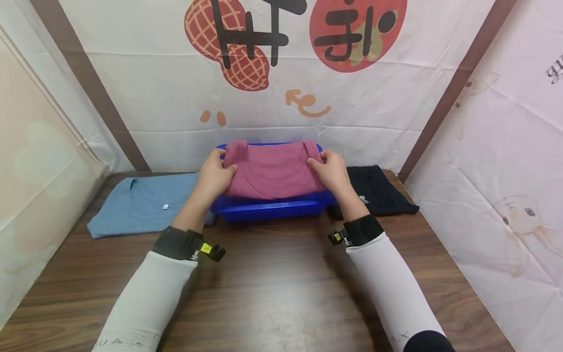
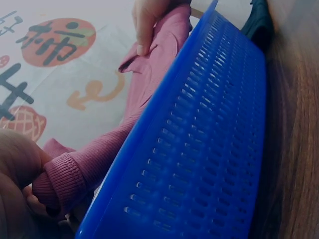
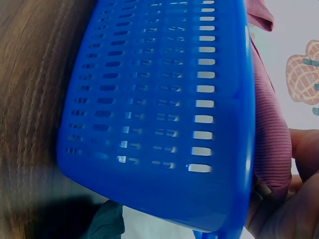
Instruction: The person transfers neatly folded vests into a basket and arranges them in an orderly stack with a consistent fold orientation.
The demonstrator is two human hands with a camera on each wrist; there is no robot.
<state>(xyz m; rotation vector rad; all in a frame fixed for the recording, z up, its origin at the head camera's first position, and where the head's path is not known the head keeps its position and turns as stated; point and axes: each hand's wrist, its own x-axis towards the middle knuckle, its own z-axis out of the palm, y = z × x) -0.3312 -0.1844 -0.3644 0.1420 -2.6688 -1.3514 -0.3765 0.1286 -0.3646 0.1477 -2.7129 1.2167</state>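
A folded pink shirt (image 1: pixel 274 168) spans the top of a blue plastic basket (image 1: pixel 272 210). My left hand (image 1: pixel 215 173) pinches the shirt's left side, thumb on top, and my right hand (image 1: pixel 331 171) pinches its right side the same way. In the left wrist view, a ribbed roll of the pink shirt (image 2: pixel 70 179) sits between thumb and fingers above the basket's rim (image 2: pixel 144 117). The right wrist view shows the ribbed pink edge (image 3: pixel 271 134) gripped just outside the slotted basket wall (image 3: pixel 164 99). The basket's inside is mostly hidden under the cloth.
A folded light-blue shirt (image 1: pixel 145 200) lies left of the basket on the wooden table (image 1: pixel 268 283). To the right is a folded black shirt (image 1: pixel 380 190), partly behind my right wrist. A printed cloth wall (image 1: pixel 167 98) rises directly behind the basket.
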